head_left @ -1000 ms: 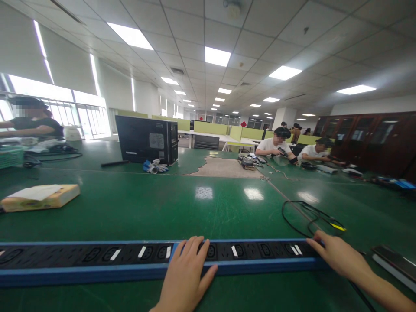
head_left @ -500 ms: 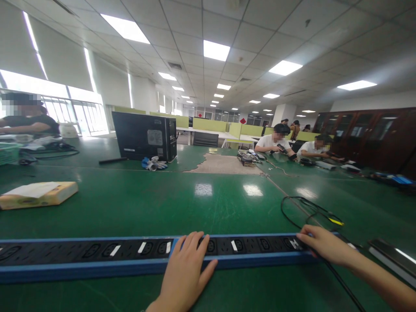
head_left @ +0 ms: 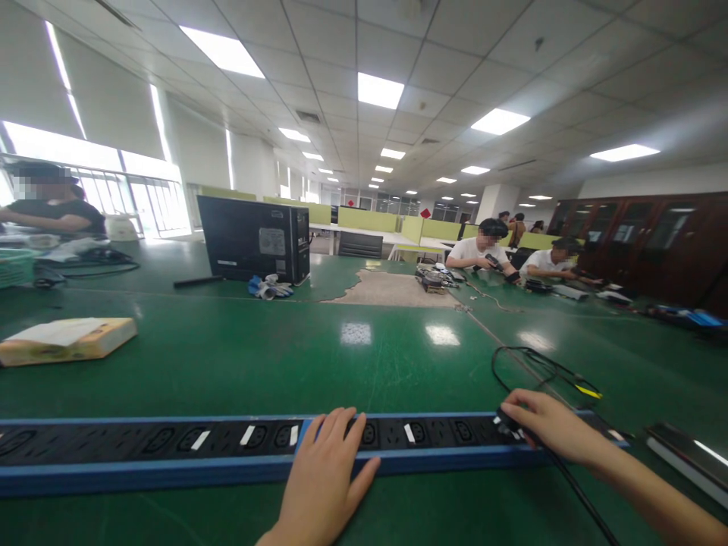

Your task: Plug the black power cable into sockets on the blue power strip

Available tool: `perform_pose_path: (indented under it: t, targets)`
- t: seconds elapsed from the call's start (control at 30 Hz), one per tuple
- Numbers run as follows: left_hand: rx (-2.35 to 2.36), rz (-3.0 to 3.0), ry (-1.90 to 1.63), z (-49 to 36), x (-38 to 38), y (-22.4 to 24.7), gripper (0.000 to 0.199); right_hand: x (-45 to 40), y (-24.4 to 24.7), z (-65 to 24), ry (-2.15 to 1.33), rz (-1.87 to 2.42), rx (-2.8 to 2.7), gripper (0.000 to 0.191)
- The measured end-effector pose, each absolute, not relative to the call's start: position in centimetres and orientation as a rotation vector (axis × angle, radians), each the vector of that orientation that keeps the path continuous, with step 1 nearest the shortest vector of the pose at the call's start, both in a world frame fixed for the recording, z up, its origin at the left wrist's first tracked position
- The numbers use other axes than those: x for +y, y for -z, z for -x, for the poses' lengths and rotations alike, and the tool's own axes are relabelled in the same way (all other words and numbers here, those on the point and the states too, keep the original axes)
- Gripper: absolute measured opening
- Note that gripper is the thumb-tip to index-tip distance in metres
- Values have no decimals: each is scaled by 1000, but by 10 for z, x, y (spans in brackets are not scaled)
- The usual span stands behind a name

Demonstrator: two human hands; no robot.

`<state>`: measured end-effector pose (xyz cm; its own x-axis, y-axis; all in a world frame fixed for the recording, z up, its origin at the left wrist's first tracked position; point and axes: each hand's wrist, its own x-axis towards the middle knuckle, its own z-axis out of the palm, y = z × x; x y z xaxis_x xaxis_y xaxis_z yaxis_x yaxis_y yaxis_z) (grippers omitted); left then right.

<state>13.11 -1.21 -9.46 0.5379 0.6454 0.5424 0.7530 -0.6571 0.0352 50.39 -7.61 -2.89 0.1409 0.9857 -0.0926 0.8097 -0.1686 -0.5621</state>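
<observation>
A long blue and black power strip [head_left: 239, 436] lies across the near side of the green table, with several sockets and white labels along its top. My left hand [head_left: 333, 474] rests flat on its middle, fingers spread. Toward the strip's right end, my right hand [head_left: 549, 425] pinches a black power plug [head_left: 507, 426] just over the sockets. Pale metal prongs show at its left side; whether they touch a socket I cannot tell. The plug's black cord [head_left: 580, 489] runs from under my right hand toward the bottom edge.
A looped black cable [head_left: 526, 356] with a yellow tag lies beyond my right hand. At the right is a dark flat device [head_left: 688, 455]. A tissue pack [head_left: 68, 341] sits left; a black computer case [head_left: 250, 239] and gloves [head_left: 270, 287] stand farther back. Several people work around the table.
My right hand has shifted slightly left along the strip with the plug, which now looks more tilted. My left hand has stayed in place.
</observation>
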Motion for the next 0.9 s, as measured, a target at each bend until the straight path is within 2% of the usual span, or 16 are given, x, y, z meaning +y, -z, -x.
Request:
perform_pose_path:
  t: [0.17, 0.43, 0.67, 0.9]
  targets:
    - [-1157, 2548, 811, -130, -11, 96, 45, -61, 28, -465, -460, 2150, -1733, 29]
    - [-1145, 2543, 796, -130, -11, 97, 46, -61, 24, -469, -314, 2259, -1847, 30]
    - [-1190, 2574, 758, -131, -13, 93, 45, -56, 32, -454, -92, 2408, -1904, 22]
    - [-1206, 2605, 756, -131, -11, 94, 46, -65, 39, -453, -60, 2424, -1920, 25]
